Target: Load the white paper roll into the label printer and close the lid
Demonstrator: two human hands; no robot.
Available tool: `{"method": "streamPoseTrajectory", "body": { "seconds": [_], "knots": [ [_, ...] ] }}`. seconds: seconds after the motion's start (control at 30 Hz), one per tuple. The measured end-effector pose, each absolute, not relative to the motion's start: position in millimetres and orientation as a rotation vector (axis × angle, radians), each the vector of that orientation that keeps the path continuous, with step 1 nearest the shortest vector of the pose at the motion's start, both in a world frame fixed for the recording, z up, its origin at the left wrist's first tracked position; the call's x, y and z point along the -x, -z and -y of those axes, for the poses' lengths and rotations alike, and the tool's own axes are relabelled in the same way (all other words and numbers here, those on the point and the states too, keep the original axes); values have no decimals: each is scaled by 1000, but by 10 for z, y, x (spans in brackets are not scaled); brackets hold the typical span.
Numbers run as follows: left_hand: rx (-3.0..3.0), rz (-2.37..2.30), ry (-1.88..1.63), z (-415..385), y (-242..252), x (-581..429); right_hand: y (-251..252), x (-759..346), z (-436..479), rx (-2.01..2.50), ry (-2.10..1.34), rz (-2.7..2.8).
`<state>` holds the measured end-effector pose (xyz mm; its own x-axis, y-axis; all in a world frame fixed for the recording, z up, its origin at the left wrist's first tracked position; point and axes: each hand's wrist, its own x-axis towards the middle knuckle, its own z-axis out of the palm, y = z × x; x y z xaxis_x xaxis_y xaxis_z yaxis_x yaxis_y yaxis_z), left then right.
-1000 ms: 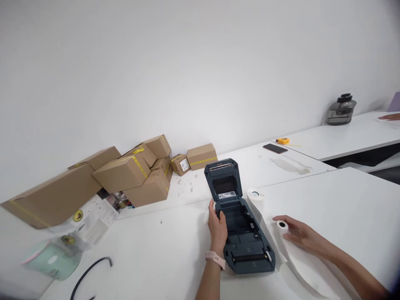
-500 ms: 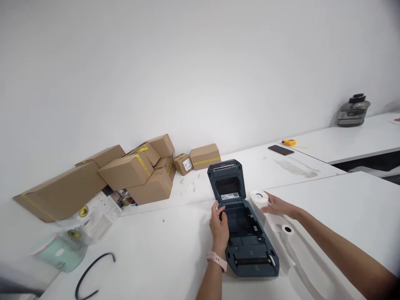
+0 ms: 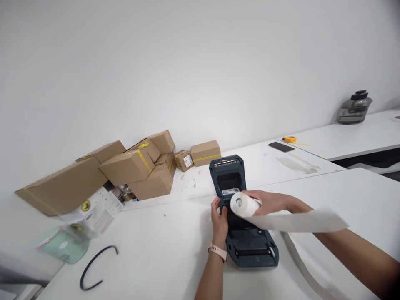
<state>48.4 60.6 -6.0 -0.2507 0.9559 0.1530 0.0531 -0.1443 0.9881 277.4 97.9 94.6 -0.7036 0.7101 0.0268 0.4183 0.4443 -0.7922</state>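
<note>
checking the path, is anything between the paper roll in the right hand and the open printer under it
Nothing visible does. The right hand holds the paper roll just above the open printer, lid raised behind it. The left hand rests on the printer's left edge, beside the bay.

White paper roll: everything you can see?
The white paper roll is a fairly full cylinder of plain paper, its round end with a dark core hole facing the camera. The right hand grips its side, holding it over the printer, whose lid is open. A loose strip trails off rightward.
</note>
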Motion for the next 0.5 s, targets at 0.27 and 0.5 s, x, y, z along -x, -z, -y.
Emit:
{"method": "streamPoseTrajectory", "body": {
  "seconds": [0.27,0.5],
  "knots": [
    [-1147,-1288,-1492,-644,80,-462,-776,-2320,-1119,1030,-944,2733],
    [-1190,-1313,-1469,-631,59,-475,-572,-2171,-1202,1094,-661,2924]
  ]
}}
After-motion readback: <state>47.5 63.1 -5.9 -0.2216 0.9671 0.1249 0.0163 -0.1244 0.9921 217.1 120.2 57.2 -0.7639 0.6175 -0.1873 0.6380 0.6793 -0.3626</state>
